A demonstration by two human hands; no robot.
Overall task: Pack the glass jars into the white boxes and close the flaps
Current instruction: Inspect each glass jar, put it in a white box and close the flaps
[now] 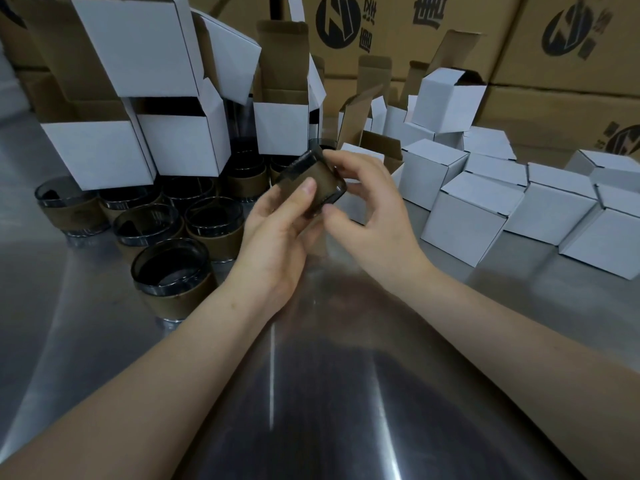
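Table [329, 393]: brushed steel, glossy, streaked reflections, nearest, below the held jar [311, 181]

Held jar: round, smoked dark glass, brown paper band around its wall; lifted off the table, tipped on its side

Left hand [277, 233] grips it, thumb flat on the band, fingers curled beneath

Right hand [370, 209] pinches its right end, thumb in front, fingers curled behind

Left of held jar: standing jars [169, 271], upright, same glass and band, closely clustered; band print too small to read

Beyond those: open boxes [100, 154], white outside, brown inside, flaps up

Right of held jar: closed boxes [471, 216], white, cubic, matte card

Behind held jar, farthest: brown cartons [398, 36], black round emblem plus block characters, partly cropped
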